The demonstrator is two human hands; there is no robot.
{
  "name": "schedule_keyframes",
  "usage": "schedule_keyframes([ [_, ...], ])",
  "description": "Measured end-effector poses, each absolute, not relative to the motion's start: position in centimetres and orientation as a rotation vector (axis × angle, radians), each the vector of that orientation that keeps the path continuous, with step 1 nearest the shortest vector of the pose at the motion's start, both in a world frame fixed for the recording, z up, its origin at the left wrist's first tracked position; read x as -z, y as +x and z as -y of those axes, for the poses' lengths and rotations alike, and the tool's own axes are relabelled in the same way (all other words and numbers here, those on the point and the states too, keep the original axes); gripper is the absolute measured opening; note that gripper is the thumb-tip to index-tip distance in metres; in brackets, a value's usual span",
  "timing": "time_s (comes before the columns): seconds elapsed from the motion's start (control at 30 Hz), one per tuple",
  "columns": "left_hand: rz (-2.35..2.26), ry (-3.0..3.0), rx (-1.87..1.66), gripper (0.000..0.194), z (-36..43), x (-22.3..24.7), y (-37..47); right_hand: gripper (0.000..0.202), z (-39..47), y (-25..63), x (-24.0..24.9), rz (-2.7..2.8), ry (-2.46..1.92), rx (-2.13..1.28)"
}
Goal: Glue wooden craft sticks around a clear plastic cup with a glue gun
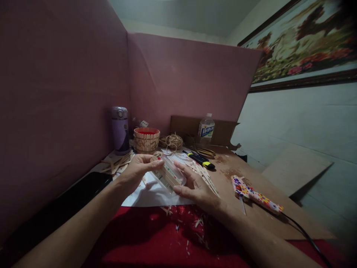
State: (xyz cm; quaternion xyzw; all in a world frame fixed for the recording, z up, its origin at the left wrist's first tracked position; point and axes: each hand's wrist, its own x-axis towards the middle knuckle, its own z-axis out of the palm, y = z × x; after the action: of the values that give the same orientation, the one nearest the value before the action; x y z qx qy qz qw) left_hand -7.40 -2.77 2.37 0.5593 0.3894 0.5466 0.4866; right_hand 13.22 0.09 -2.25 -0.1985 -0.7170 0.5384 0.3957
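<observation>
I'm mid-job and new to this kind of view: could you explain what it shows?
There is no machine: these are a person's bare hands, seen by a camera worn on the head, looking forward and down. The left hand and right hand hold a clear plastic box between them. Around it lie white paper and wooden sticks. Farther back are a purple bottle, round tub, twine and clear bottle. Rightward are a cutter and what looks like a glue gun; red cloth lies nearest.
</observation>
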Motion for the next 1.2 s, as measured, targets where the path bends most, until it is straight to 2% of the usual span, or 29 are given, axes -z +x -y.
schedule_keyframes([
  [0.27, -0.913, 1.354, -1.341, 0.025, 2.6, -2.0, -7.2, 0.076, 0.0, 13.1, 2.4, 1.818, -0.550, -1.299],
  [0.37, -0.889, 1.338, -1.465, 0.023, 2.5, -2.1, -7.1, 0.081, 0.1, 12.9, 2.2, 1.748, -0.573, -1.328],
  [0.5, -0.946, 1.167, -1.784, 0.044, 2.2, -2.3, -6.9, 0.087, 0.2, 12.9, 2.0, 1.667, -0.707, -1.287],
  [0.57, -0.969, 1.065, -1.835, 0.050, 2.2, -2.3, -6.7, 0.087, 0.2, 13.0, 2.0, 1.661, -0.732, -1.218],
  [0.73, -0.882, 1.051, -1.499, 0.044, 2.8, -1.5, -5.4, 0.085, 0.3, 13.0, 2.0, 1.664, -0.659, -1.069],
  [0.87, -0.734, 1.071, -1.226, 0.050, 3.5, -1.1, -3.8, 0.088, 0.7, 12.9, 1.9, 1.708, -0.636, -1.020],
  [1.07, -0.729, 0.984, -1.299, 0.055, 3.6, -1.0, -3.0, 0.091, 1.3, 13.1, 1.3, 1.808, -0.714, -0.863],
  [1.13, -0.717, 0.994, -1.284, 0.054, 3.5, -1.0, -3.2, 0.085, 1.4, 13.2, 1.1, 1.836, -0.704, -0.784],
  [1.2, -0.726, 0.988, -1.290, 0.053, 3.5, -1.1, -3.4, 0.070, 1.4, 13.3, 1.1, 1.830, -0.700, -0.712],
])
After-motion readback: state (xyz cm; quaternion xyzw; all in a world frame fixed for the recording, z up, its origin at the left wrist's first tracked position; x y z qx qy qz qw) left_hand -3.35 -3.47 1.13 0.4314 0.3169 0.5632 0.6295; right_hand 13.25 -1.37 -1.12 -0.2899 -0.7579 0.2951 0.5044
